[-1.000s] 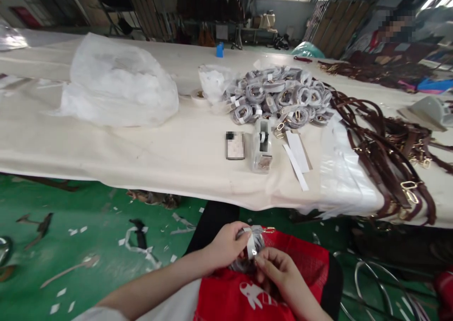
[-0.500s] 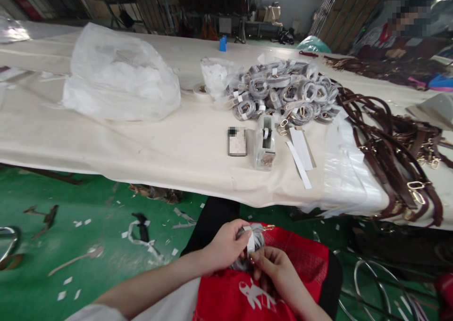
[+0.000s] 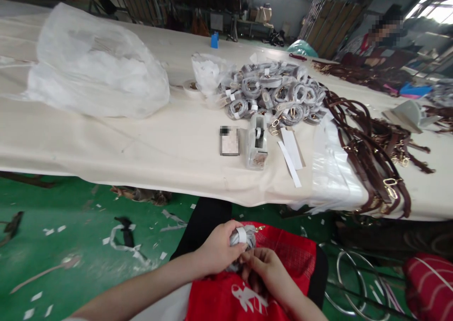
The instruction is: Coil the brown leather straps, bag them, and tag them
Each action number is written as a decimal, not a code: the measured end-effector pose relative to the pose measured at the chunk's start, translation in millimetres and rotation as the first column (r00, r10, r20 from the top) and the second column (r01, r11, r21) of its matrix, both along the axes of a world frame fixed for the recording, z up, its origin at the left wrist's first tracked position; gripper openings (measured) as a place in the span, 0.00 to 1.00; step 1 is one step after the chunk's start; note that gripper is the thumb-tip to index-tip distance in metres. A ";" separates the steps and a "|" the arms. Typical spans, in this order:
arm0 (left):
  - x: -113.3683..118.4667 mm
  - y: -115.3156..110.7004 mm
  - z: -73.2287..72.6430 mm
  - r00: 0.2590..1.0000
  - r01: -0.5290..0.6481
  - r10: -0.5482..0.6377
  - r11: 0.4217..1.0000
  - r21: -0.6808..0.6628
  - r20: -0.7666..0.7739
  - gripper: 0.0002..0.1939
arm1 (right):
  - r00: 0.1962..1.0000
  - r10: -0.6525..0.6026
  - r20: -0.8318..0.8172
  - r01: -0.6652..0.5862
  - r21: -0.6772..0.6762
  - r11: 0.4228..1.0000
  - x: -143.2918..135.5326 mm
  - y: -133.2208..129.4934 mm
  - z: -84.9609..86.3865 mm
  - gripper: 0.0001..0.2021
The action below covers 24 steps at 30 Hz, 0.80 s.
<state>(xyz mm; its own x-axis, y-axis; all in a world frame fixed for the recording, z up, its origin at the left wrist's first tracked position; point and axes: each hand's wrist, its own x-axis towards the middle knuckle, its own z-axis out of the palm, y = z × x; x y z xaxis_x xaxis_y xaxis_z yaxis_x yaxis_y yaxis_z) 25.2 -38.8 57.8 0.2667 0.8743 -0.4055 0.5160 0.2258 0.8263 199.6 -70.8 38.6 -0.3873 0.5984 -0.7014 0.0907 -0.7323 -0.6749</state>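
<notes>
Below the near edge of the cream-covered table (image 3: 177, 146), your left hand (image 3: 216, 249) clamps the grey, soft-looking coiled strap (image 3: 251, 238) – long axis seemingly pointing away – with your right hand (image 3: 269, 267) bunched at its near side, pinch unclear.

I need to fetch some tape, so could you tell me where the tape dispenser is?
In the head view, the dispenser stands on the table, just right of the phone-like item.

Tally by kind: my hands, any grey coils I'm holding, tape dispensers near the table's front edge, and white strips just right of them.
Left hand and right hand: 2
Grey coil: 1
Tape dispenser: 1
White strips: 2
Total: 6
</notes>
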 end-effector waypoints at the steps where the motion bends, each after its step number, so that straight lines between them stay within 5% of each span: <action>1: -0.2 -0.8 -2.7 1.000 -0.009 0.009 1.000 0.014 -0.001 0.18 | 0.999 0.010 -0.036 -0.012 -0.034 0.999 1.8 0.9 1.8 0.27; 5: -2.0 -3.4 -11.2 0.999 -0.048 0.048 0.996 0.076 0.000 0.20 | 0.990 0.028 -0.141 -0.052 -0.167 0.985 6.5 1.3 7.6 0.20; 9: -6.5 -0.6 -15.8 0.994 -0.110 0.109 0.992 0.065 0.022 0.17 | 0.981 0.124 -0.148 -0.146 -0.145 0.979 9.8 0.0 11.7 0.19; 11: -8.8 0.6 -18.6 0.987 -0.147 0.144 0.988 0.043 0.067 0.16 | 0.988 0.119 -0.094 -0.123 -0.044 0.991 13.9 2.9 12.2 0.22; 13: -9.9 0.9 -20.9 0.972 -0.193 0.190 0.981 0.012 0.136 0.15 | 0.999 -0.016 0.046 0.008 0.173 0.985 18.5 9.3 10.8 0.22; 16: -7.5 1.1 -20.0 0.906 -0.254 0.288 0.956 -0.146 0.309 0.17 | 0.962 -0.238 0.135 0.147 0.478 0.866 19.5 20.6 7.9 0.21; 20: -0.7 4.4 -12.7 0.773 -0.236 0.373 0.920 -0.314 0.513 0.20 | 0.992 -0.112 -0.052 0.123 0.381 0.916 7.6 24.8 8.9 0.27; 24: 0.6 12.5 -10.2 0.858 -0.163 0.209 0.977 -0.137 0.470 0.20 | 0.989 -0.147 0.027 0.118 0.462 0.879 1.6 17.3 6.6 0.27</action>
